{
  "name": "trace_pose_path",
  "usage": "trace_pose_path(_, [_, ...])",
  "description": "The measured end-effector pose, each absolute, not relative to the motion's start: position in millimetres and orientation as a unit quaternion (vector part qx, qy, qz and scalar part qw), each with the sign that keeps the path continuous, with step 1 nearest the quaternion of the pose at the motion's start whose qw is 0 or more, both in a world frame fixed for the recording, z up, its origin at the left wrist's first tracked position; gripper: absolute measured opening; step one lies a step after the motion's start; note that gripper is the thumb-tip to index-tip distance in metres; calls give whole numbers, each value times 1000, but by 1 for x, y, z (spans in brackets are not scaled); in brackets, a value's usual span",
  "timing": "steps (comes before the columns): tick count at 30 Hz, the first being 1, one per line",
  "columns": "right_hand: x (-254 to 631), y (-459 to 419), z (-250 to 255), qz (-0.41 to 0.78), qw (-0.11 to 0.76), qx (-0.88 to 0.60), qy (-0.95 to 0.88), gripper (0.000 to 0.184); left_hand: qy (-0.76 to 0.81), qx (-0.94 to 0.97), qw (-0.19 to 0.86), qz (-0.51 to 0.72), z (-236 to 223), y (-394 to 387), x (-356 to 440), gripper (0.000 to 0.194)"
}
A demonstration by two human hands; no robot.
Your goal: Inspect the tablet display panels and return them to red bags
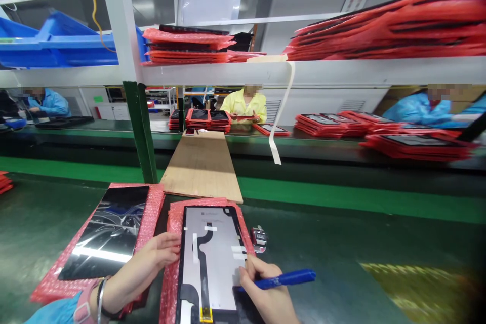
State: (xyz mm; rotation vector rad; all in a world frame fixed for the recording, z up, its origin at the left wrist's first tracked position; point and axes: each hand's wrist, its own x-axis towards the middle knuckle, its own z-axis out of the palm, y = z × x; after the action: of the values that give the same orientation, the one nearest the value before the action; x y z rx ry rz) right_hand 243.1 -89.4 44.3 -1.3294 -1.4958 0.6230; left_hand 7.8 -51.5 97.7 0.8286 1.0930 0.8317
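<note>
My right hand (269,291) grips a blue marker pen (290,278) over the right side of a display panel (222,268). The panel lies back side up, showing a grey backing, a dark flex cable (204,273) and white tape strips; its near end runs out of view. My left hand (152,258), fingers stretched out, rests along the panel's left edge. Beneath the panel is red bubble wrap (172,225). To the left, a glossy black screen (110,233) covered in creased film lies on more red bubble wrap (152,200).
A small silver counter (259,238) stands right of the panel. A wooden board (203,167) bridges to the opposite bench, where co-workers sit among red-wrapped stacks (321,125). A green post (141,136) rises behind. Overhead, a shelf (212,72) carries blue bins (72,43) and red packs.
</note>
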Motion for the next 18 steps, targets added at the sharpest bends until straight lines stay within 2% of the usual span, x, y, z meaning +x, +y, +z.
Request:
trace_pose_path(9, [242, -91, 39, 255, 501, -552, -616, 34, 477, 318, 719, 393, 95, -45, 10, 31])
trace_pose_path(18, [249, -85, 32, 349, 554, -540, -529, 41, 436, 383, 731, 360, 95, -35, 43, 22])
